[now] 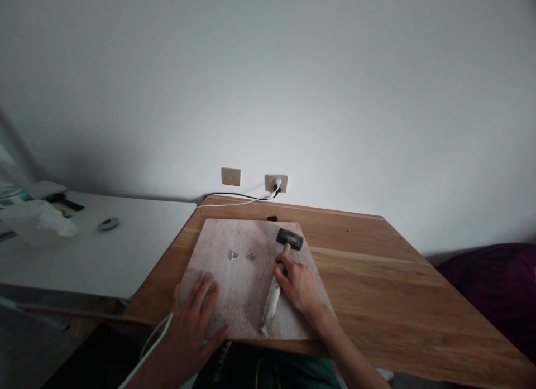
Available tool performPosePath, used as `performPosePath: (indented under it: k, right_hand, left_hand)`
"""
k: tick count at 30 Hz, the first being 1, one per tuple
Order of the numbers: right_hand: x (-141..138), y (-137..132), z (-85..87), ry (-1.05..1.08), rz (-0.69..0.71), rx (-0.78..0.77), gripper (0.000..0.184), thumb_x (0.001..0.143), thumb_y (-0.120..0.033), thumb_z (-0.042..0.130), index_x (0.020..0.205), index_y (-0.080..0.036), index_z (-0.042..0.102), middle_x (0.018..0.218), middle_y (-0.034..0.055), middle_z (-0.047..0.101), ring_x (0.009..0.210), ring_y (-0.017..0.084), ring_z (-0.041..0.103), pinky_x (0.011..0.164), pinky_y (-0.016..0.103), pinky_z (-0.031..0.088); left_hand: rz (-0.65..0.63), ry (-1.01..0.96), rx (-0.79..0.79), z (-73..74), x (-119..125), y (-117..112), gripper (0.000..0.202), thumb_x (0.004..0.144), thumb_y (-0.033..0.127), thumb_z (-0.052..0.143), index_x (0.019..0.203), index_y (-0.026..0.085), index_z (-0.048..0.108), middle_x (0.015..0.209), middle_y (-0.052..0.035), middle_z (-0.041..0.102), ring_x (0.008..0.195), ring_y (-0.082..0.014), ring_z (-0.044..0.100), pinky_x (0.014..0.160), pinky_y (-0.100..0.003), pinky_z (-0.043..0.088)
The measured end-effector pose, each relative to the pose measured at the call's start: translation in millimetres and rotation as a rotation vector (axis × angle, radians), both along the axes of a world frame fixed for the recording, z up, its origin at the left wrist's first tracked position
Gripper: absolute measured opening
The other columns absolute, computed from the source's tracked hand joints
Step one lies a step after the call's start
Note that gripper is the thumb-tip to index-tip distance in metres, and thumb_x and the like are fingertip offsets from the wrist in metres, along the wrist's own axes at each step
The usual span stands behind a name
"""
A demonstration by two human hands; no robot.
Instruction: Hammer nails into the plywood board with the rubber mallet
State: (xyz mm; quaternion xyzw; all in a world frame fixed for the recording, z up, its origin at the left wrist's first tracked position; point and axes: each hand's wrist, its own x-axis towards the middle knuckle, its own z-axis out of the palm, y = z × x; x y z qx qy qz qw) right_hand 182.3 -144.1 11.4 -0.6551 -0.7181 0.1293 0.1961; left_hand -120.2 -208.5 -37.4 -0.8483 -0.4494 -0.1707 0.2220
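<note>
A pale wooden board (234,238) lies on the wooden table (397,288). My left hand (192,319) rests flat on the board's near left corner, fingers stretched out. My right hand (297,286) lies on the board beside the handle of a mallet (278,272), its fingers touching the handle near the upper part. The mallet has a black head and a light, worn handle that points toward me. Two small clusters of nails (240,255) lie on the board between my hands and farther back.
A white desk (138,249) stands to the left with crumpled white paper (46,221) and a small round grey object (109,224). A wall socket (276,183) with a white cable sits behind the table. A dark purple seat (494,288) is at the right.
</note>
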Motion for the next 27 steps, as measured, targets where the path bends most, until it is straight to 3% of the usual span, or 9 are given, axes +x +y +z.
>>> performPosePath:
  k: [4,10,13,16,27]
  right_hand:
    - [30.6,-4.3,-2.3,0.02,-0.02,-0.016,0.034,0.102,-0.038,0.043,0.112,-0.022,0.071,0.085,0.008,0.079,0.077,0.023,0.074,0.066,0.028,0.04]
    - [120.3,-24.2,-9.2,0.096,-0.097,-0.008,0.049,0.099,-0.052,0.034,0.111,-0.021,0.07,0.084,0.0093,0.077,0.081,0.028,0.074,0.071,0.033,0.046]
    - [153.3,-37.7,-5.0,0.105,-0.144,-0.041,0.05,0.097,-0.055,0.035,0.109,-0.021,0.069,0.083,0.0093,0.077,0.083,0.029,0.074,0.073,0.035,0.047]
    - [163.1,-46.3,-1.3,0.103,-0.176,-0.056,0.05,0.097,-0.054,0.035,0.111,-0.021,0.069,0.087,0.0095,0.078,0.086,0.029,0.074,0.075,0.034,0.047]
    - [159.4,-46.9,-5.8,0.058,-0.212,-0.017,0.043,0.1,-0.046,0.039,0.112,-0.021,0.072,0.091,0.0097,0.079,0.089,0.028,0.075,0.074,0.032,0.046]
  left_hand:
    - [-0.001,-0.01,-0.016,3.0,31.9,-1.1,0.066,0.098,0.063,0.048,0.142,0.014,0.06,0.155,-0.0185,0.052,0.148,-0.0362,0.04,0.125,-0.061,0.016]
    - [-0.069,-0.026,-0.044,3.0,117.0,1.3,0.071,0.1,0.065,0.041,0.145,0.013,0.057,0.16,-0.0207,0.045,0.151,-0.0388,0.034,0.125,-0.065,0.01]
    - [-0.117,-0.028,-0.073,1.0,147.1,2.9,0.073,0.1,0.066,0.039,0.147,0.012,0.054,0.16,-0.0222,0.043,0.152,-0.04,0.032,0.124,-0.067,0.012]
    - [-0.143,-0.036,-0.082,0.8,156.7,5.6,0.072,0.1,0.066,0.04,0.148,0.012,0.053,0.16,-0.0225,0.042,0.152,-0.0403,0.032,0.124,-0.067,0.013]
    - [-0.165,-0.043,-0.092,2.3,154.6,8.1,0.075,0.1,0.067,0.039,0.148,0.011,0.053,0.158,-0.0236,0.044,0.149,-0.0413,0.037,0.123,-0.067,0.017]
